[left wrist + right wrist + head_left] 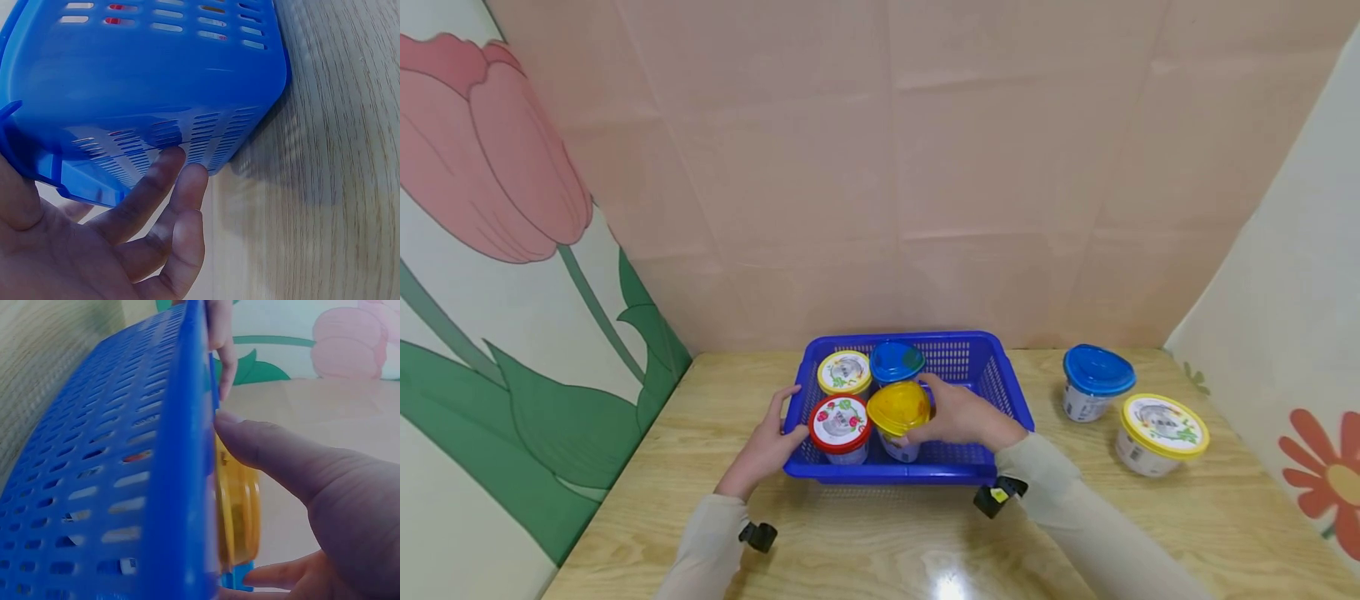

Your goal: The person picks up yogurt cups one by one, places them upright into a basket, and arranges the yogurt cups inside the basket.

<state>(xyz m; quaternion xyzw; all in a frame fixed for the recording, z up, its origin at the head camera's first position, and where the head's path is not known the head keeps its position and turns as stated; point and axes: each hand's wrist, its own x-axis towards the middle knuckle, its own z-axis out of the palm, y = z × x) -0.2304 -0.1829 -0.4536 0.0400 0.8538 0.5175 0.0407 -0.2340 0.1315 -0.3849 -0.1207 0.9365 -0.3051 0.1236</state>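
Your right hand point(962, 414) grasped the white plastic tub with a domed yellow lid point(900, 406) within the rectangular blue plastic basket point(895, 474); your left hand point(768, 438), fingers point(189, 186) relaxed, lay at its left rim. You seemed to be seating the tub, which probably called for gentle release next.

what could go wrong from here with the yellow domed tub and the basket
The right hand grips the yellow domed tub close beside the red-lidded tub, so a sideways nudge might knock that one.

The tubs are bunched toward the left of the blue basket, so it may tip that way if lifted.

The left hand is at the rim; a hard push there could shift the basket.
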